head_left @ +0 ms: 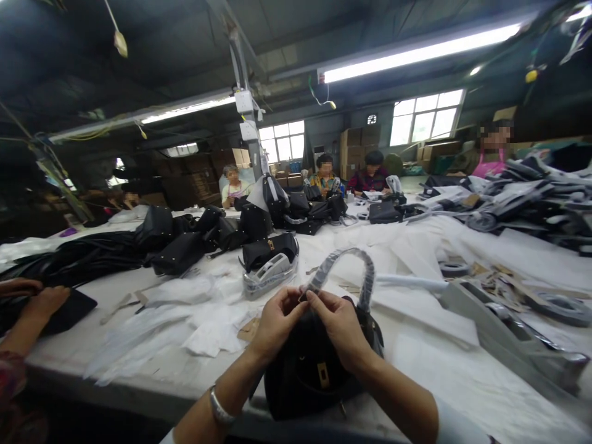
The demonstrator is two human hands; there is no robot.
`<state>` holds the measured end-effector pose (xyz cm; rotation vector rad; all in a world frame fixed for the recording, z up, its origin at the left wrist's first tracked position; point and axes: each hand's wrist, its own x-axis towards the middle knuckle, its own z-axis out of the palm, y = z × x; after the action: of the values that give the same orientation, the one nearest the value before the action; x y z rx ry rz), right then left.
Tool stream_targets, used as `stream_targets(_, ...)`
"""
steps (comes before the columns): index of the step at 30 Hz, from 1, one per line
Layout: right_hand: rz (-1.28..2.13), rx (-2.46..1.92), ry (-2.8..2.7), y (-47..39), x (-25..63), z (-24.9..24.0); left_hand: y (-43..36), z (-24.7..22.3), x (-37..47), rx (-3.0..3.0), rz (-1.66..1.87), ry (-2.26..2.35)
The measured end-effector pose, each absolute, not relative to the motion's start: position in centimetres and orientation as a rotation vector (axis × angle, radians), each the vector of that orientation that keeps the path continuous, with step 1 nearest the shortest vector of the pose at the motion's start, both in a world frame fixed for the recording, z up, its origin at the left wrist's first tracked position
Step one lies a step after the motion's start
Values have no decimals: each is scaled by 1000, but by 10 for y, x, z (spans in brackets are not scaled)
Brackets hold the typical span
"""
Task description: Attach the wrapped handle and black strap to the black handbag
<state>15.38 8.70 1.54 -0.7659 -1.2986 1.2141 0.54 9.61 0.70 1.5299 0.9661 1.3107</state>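
Note:
A black handbag [300, 376] with a gold clasp stands upright in front of me at the table's near edge. Its arched handle [345, 256] is wrapped in clear plastic film. My left hand [282, 317] and my right hand [335, 320] meet at the left foot of the handle, thumbs and fingertips pinched together there. Both are closed on the handle's end; any small part between the fingertips is hidden. Just beyond lies another black handbag [271, 250] with a film-wrapped handle.
A grey tape dispenser [504, 333] stands at my right, near tape rolls [562, 306] and scraps. Black bags [180, 251] lie across the table's left and middle. A co-worker's hands [46, 302] are at far left. White wrapping sheets [203, 314] and a pile of wrapped parts [522, 197] cover other areas.

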Motion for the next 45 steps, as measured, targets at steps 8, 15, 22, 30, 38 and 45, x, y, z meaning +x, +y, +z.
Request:
stream_targets(8,1186,-812,-1420,82,152,2,97,3,8,1543,1464,771)
stream_targets(15,1171,-876,-1638,83,141,-8,108,72,9,2042,921,831)
stream_targets(22,1224,-850,-1531,88,141,-16,100,39,0,1920,1009,884)
stream_targets(30,1180,-901,-1720,84,152,-4,86,1,-30,1759,1145,1203)
stream_targets(38,202,-1004,-1496,69,221,23,73,20,-37,1631,1234,1067)
stream_targets(45,467,-1087,-1458,120,238,21,103,73,7,1914,1105,1139)
